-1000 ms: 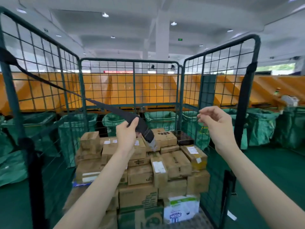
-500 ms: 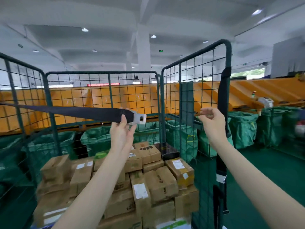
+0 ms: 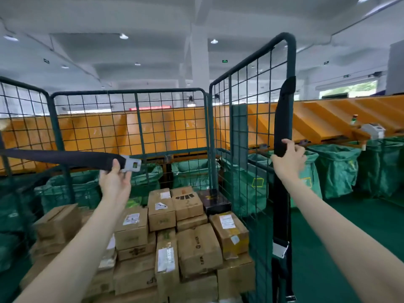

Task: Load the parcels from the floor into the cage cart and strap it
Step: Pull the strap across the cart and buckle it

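Both arms reach forward and up over the open front of the green cage cart (image 3: 140,132), which stands stacked with brown cardboard parcels (image 3: 196,248) well below its top rail. The left hand (image 3: 114,182) is raised, palm turned away, its thumb and fingers pinching the black strap (image 3: 65,157) just behind the metal buckle tongue (image 3: 133,164). That strap runs level from the cart's left side to the hand, drawn out across the cart's open front above the parcels.

The right arm stretches out to the cart's right front post (image 3: 290,62). The right hand (image 3: 288,160) curls round the second strap (image 3: 283,119), a black length hanging down the post from a loop near its top; the fingers wrap it from the outer side. Lower on the same post a pale buckle (image 3: 281,249) hangs against the mesh.

Beyond the cart stand green sacks (image 3: 336,171) under orange chutes (image 3: 328,117).
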